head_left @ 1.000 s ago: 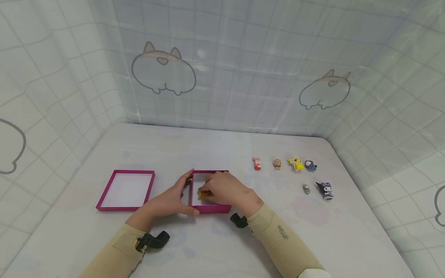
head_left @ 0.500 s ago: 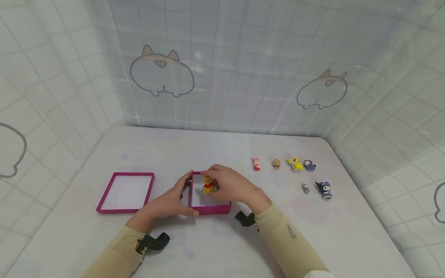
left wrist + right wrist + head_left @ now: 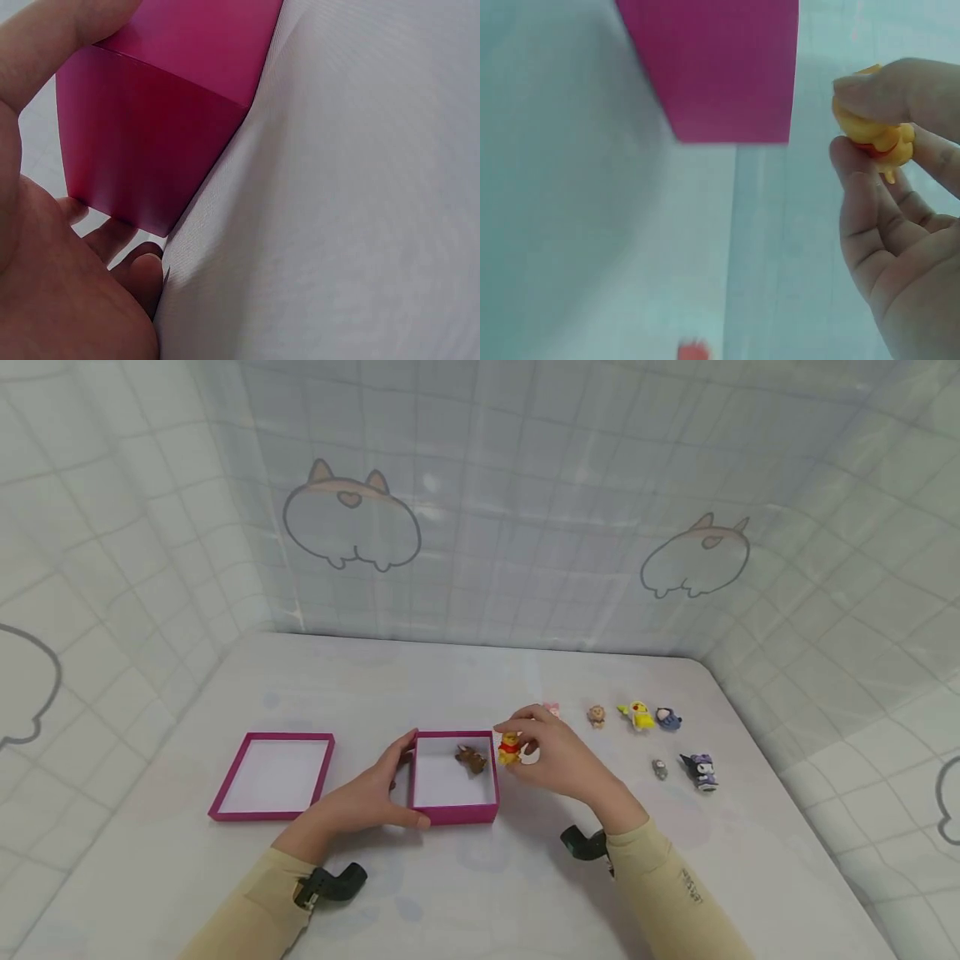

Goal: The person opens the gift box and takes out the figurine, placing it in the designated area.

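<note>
A magenta square box [image 3: 459, 815] with a white inside stands in front of me. My left hand [image 3: 366, 795] grips its left side, thumb on the front wall and fingers at the far corner; the left wrist view shows the box wall [image 3: 150, 142] between them. Inside lies a brown animal figurine [image 3: 472, 759], near the right wall. Just beyond that wall my right hand [image 3: 561, 755] pinches a yellow bear figurine [image 3: 509, 748] in a red shirt between thumb and fingers. In the right wrist view the bear [image 3: 881, 135] is partly covered by the thumb.
The box's lid [image 3: 270, 777], white with a magenta rim, lies at left. Behind the right hand a pink figurine [image 3: 552, 708] is partly hidden. Farther right are a small tan figurine [image 3: 596, 716], a yellow one [image 3: 638, 716], a blue one [image 3: 668, 719], a grey one [image 3: 659, 768] and a black-and-purple one [image 3: 702, 772].
My right hand has lifted the bear figurine out of the box and moved right past its wall, uncovering the brown figurine inside. The left hand stays on the box.
</note>
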Demonstrator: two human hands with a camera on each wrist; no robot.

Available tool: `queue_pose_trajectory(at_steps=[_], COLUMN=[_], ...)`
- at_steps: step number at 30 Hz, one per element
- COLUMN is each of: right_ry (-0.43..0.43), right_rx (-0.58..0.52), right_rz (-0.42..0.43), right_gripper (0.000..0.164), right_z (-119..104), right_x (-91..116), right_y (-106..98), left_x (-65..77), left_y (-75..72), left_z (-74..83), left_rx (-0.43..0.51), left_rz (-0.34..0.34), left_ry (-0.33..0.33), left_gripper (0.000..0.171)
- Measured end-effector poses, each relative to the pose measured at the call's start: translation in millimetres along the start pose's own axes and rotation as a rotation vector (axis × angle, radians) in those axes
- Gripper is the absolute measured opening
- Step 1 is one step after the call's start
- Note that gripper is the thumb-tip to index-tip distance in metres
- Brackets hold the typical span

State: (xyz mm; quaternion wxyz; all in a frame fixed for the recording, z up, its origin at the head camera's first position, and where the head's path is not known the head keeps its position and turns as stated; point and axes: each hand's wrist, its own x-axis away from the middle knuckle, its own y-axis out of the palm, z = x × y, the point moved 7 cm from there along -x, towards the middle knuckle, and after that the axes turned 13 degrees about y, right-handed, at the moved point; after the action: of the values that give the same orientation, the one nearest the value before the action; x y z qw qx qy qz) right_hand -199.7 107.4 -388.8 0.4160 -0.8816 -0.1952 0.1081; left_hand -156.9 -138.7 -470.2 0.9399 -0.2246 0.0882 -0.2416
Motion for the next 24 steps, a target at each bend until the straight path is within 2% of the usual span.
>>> queue_pose_trajectory(at_steps=[6,12,24], right_ry=[0.081,0.179,0.225], right_rx=[-0.069,-0.097,-0.174], right_rz=[0.061,0.086,0.112], right_gripper=[0.059,0.052,0.054], right_z=[30.5,58.2,91.4], right_x=[13.3,26.6,44.2], right_y=[-16.2,-24.5,-30.2], left_x=[0.0,1.8,3.9], left_y=[-0.9,-1.8,-4.4], left_z=[-1.7,-4.4,-1.1], left_rx=[-0.009,-0.002,-0.001], left_rz=[0.002,0.013,0.005], left_ry=[0.008,-0.014,-0.01], left_gripper=[0.129,0.131,0.132])
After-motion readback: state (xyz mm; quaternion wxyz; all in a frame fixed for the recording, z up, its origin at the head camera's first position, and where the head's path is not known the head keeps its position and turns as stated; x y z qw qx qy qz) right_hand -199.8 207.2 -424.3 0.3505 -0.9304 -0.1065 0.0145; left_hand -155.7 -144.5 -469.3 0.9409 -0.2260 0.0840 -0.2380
